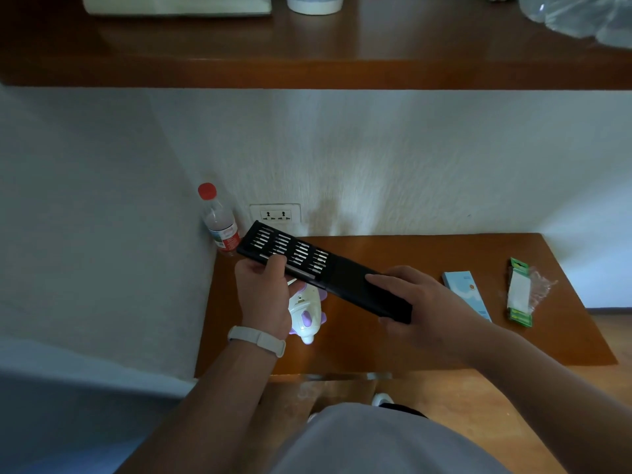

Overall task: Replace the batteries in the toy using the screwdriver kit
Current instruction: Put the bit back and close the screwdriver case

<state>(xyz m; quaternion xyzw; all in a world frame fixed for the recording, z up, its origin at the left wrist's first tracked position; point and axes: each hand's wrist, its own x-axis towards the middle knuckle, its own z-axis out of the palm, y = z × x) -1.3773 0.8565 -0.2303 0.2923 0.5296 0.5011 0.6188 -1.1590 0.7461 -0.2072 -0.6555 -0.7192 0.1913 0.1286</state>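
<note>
I hold the black screwdriver kit (328,271) in the air above the table, tilted down to the right. Its inner tray of silver bits (290,249) is slid out to the upper left. My right hand (420,302) grips the black sleeve end. My left hand (265,292) holds the tray's near edge, its thumb on the metal screwdriver handle (301,272) lying in the tray. The white and purple toy (307,314) lies on the wooden table (427,343) under the kit, partly hidden by my left hand. A green battery pack (519,292) lies at the right.
A water bottle with a red cap (219,218) stands in the back left corner by a wall socket (275,214). A light blue box (466,294) lies between my right hand and the battery pack. A wooden shelf (307,59) hangs overhead.
</note>
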